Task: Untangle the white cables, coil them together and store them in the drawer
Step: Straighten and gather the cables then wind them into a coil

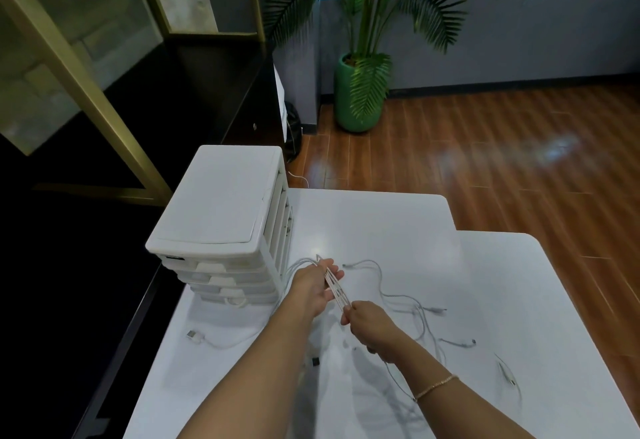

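Observation:
Several white cables [337, 291] are stretched in a bundle between my two hands above the white table [398, 230]. My left hand [317, 282] grips the far end of the bundle, just in front of the white drawer unit [221, 217]. My right hand [369, 322] pinches the near end, and loose strands trail from it to the right. More cable [398, 295] lies snaking over the table with plugs at its ends. A white USB plug [195, 336] lies near the table's left edge. The drawers look pushed in.
A small black object [315, 361] sits on the table by my left forearm. A black counter [173, 99] with a gold frame runs along the left. A potted palm [360, 92] stands on the wooden floor beyond the table.

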`<state>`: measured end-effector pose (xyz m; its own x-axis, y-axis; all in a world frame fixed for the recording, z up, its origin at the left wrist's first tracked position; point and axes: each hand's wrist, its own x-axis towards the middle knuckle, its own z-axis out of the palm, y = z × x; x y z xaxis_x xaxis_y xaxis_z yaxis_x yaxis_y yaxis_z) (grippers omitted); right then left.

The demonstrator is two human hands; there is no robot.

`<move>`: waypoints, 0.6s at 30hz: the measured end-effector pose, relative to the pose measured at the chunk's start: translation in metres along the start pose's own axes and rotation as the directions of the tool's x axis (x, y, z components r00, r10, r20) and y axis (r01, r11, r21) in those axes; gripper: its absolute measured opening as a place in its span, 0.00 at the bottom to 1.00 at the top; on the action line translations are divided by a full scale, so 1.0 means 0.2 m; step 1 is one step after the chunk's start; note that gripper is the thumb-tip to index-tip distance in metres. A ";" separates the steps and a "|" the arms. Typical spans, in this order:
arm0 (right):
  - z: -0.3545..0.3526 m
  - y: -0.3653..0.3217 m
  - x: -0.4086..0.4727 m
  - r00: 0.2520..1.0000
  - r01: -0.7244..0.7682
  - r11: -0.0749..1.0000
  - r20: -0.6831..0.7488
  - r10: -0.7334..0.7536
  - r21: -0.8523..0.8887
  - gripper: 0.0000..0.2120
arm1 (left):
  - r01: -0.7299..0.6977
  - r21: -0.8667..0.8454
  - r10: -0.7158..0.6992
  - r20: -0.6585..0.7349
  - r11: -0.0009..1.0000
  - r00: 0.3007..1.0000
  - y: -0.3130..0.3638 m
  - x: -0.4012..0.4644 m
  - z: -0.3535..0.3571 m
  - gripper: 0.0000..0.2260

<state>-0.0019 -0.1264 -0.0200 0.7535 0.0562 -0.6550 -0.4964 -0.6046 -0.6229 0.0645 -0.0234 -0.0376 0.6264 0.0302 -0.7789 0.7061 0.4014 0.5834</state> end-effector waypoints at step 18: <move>-0.03 -0.05 -0.05 0.977 0.209 0.926 0.118 -0.180 -0.313 0.14 | 0.039 -0.028 -0.039 -0.034 0.999 0.999 -0.03 0.00 -0.03 0.07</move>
<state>-0.0030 -0.1252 -0.0044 0.7746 0.2573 -0.5777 -0.1674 -0.7974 -0.5797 0.0573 -0.0204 -0.0427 0.5864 0.0455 -0.8088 0.7202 0.4276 0.5463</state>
